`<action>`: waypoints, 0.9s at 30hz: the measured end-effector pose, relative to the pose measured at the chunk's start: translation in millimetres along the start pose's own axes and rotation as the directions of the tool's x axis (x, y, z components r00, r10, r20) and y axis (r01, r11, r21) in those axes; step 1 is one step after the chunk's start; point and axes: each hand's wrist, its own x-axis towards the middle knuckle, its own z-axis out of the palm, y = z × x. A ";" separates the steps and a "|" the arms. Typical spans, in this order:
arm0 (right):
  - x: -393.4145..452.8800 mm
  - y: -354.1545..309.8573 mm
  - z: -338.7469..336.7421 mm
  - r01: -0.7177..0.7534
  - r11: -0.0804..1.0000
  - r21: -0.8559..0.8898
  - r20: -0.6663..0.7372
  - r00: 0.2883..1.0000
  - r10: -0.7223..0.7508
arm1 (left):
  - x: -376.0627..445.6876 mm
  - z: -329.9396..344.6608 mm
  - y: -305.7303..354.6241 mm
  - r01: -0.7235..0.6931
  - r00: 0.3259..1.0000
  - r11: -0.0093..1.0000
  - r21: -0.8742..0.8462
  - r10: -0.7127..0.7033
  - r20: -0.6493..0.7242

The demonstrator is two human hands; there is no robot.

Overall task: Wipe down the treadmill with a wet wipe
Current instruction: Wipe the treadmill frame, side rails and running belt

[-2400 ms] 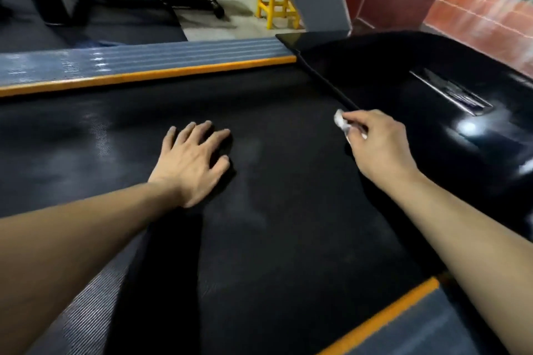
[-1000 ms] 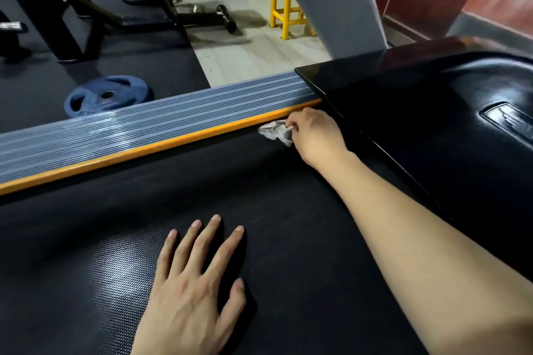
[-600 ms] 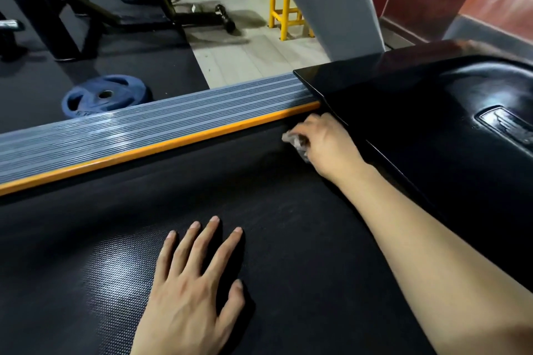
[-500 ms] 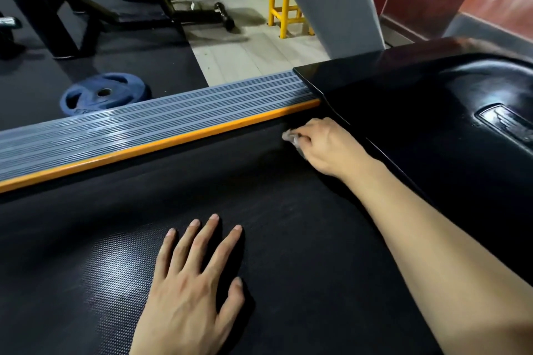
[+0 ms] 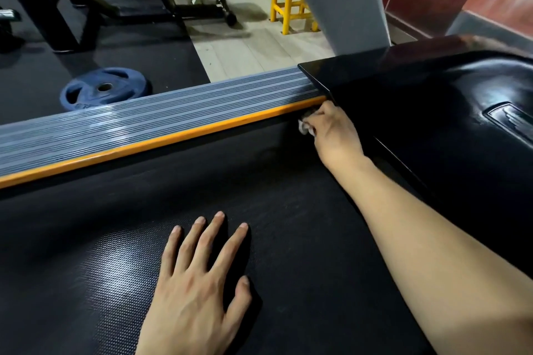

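A gym treadmill fills the frame, its black textured running belt (image 5: 288,239) spanning the lower view, long axis running lower left to upper right toward the glossy black motor hood (image 5: 432,124) at right. Along the belt's far edge lies the ribbed grey side rail (image 5: 144,121) w/ an orange trim strip (image 5: 173,138), parallel to the belt. Beyond it, on the gym floor, sit a blue weight plate (image 5: 103,89) and a yellow stool frame (image 5: 285,8).

The left hand (image 5: 196,297) rests flat on the belt, fingers straight and spread, gripping nothing, apparently as a brace. The right hand (image 5: 331,130) reaches to the corner where trim strip, belt and hood meet, fingers curled round a crumpled white wet wipe (image 5: 304,125); only a small part of the wipe shows past the fingers, touching the belt just below the trim.

Judged step: working the corner seam at the belt's front end. To do it well, approx.: press the wipe into the seam w/ fingertips, then draw it along the trim in the rail's long direction, not across it, re-folding to a clean face as it greys. The belt looks grippy, so a bunched wipe may drag or shed; steady pressure from the braced hand should help. Most of the belt and rail likely remain to do.
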 end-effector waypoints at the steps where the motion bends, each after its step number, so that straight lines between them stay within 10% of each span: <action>1: -3.4 -1.4 2.1 -0.009 0.999 -0.040 -0.001 1.000 0.009 | 0.0 -0.1 0.1 -0.001 1.000 1.000 -0.004 0.001 -0.004; 14: 7.6 -28.5 0.9 -0.335 0.942 -0.027 -0.055 0.941 0.334 | 1.4 1.4 -0.6 -0.001 1.000 1.000 -0.004 0.001 -0.022; 22: -22.7 -145.2 16.5 0.276 0.937 0.214 0.129 0.943 -0.308 | 0.7 3.5 -0.8 0.004 1.000 1.000 -0.001 -0.004 -0.015; 27: -10.2 -30.3 3.7 -0.058 0.998 -0.023 -0.006 0.998 0.058 | 1.9 3.2 -0.8 0.012 1.000 1.000 -0.005 -0.012 -0.011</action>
